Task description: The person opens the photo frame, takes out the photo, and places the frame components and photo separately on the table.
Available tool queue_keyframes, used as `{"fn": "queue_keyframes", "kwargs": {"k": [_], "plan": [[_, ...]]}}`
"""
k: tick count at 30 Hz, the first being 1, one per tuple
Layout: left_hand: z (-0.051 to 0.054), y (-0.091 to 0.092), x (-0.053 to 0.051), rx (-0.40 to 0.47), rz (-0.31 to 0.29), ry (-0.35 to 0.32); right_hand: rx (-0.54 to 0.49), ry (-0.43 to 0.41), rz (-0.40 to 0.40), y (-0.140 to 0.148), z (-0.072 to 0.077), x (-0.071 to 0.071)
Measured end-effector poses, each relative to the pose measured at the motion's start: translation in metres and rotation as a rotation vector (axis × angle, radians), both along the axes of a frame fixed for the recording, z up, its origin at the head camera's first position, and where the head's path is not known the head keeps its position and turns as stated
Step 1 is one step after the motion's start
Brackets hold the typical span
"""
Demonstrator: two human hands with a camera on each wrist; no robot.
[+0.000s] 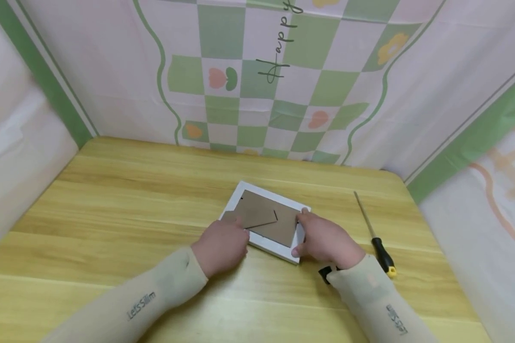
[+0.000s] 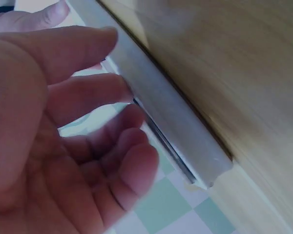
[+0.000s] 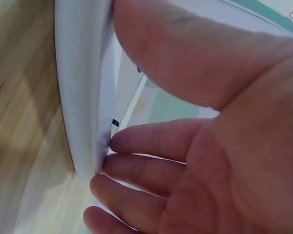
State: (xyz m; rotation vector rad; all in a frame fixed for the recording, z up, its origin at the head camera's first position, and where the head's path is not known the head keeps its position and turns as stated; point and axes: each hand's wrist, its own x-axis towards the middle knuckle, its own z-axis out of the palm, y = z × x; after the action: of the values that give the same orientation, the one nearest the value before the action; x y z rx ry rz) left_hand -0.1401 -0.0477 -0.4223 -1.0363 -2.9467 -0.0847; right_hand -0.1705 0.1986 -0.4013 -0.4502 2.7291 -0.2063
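Observation:
A white picture frame [image 1: 274, 191] lies back side up on the table, with a brown backing board [image 1: 262, 214] inside its border. At the near left edge, the left hand [image 1: 223, 245] pinches the frame with thumb and index finger; in the left wrist view its other fingers curl beside the rim [image 2: 171, 112]. The right hand [image 1: 328, 238] holds the right end, its thumb at the near corner and fingertips at the far one. In the right wrist view the thumb and fingers touch the white rim [image 3: 80, 87]. A thin dark line crosses the board.
A screwdriver [image 1: 382, 255] with a black and yellow handle lies on the wooden table [image 1: 133, 200], right of the frame. A small black object [image 1: 324, 274] shows by the right cuff. A patterned curtain [image 1: 223, 33] hangs behind the table.

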Motion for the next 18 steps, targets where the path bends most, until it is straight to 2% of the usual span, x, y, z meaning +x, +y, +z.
{"fn": "queue_keyframes", "kwargs": {"k": [5,10,13,18], "plan": [[-0.003,0.006,-0.012,0.013,-0.113,0.088,0.022,-0.019,-0.001,-0.002,0.002,-0.001],[-0.008,0.01,-0.023,0.085,-0.194,0.047,0.037,-0.033,-0.005,-0.004,0.004,-0.001],[-0.01,0.012,-0.027,0.096,-0.208,0.027,0.041,-0.031,-0.001,-0.004,0.004,-0.001],[-0.013,0.017,-0.031,0.095,-0.184,0.005,0.043,-0.016,0.009,-0.004,0.004,-0.001]]}}
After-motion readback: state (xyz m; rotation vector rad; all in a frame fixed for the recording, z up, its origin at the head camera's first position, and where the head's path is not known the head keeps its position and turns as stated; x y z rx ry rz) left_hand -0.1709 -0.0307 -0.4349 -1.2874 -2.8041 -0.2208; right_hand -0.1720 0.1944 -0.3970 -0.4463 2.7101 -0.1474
